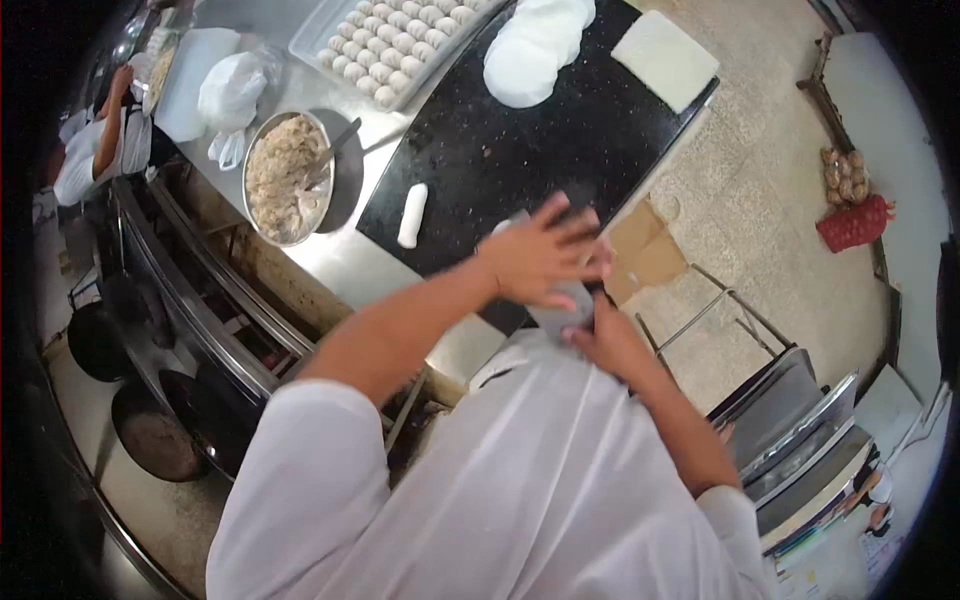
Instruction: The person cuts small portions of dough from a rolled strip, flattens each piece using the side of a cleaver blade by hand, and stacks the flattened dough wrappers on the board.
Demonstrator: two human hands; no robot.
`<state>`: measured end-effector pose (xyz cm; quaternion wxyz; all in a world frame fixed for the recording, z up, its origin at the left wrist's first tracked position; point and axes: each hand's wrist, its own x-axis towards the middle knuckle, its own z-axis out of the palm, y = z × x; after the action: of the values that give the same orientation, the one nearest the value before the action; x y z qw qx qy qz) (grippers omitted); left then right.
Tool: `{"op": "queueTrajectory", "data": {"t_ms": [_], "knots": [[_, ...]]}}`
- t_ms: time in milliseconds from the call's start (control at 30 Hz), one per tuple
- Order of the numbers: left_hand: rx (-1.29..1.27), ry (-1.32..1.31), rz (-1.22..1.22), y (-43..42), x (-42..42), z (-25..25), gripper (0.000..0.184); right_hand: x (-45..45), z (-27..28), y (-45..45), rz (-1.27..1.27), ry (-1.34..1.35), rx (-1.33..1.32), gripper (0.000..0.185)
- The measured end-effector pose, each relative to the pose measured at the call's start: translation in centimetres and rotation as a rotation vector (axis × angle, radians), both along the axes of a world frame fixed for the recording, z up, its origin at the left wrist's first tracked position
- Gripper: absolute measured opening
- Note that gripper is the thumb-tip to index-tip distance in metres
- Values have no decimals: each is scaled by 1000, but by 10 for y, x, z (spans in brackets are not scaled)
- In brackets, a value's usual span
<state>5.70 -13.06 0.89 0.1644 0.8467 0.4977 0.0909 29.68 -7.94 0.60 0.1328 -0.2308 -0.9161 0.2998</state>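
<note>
My left hand [545, 258] is over a flat grey blade-like tool [568, 308], palm down with its fingers spread; whether it touches the tool is unclear. At the near edge of the black work surface [470, 150], my right hand [608, 335] is closed around the end of that tool, where a dark part shows. To the left lies a short white dough roll [412, 216]. A bit of white shows beside my left fingers, mostly hidden. Thin white dough rounds [525, 55] overlap at the far end of the surface.
A metal bowl [326, 205] of filling with a utensil stands left, near a plastic bag [232, 90]. Behind it is a tray [415, 95] of round dough pieces. A white slab [667, 60] lies far right. Woks [155, 430] and a co-worker [110, 140] are left.
</note>
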Motion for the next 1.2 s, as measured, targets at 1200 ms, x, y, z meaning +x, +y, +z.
{"op": "queueTrajectory", "data": {"t_ms": [1200], "knots": [[256, 112, 206, 77, -29, 2, 76, -48, 50, 90, -136, -597, -423, 64]]}}
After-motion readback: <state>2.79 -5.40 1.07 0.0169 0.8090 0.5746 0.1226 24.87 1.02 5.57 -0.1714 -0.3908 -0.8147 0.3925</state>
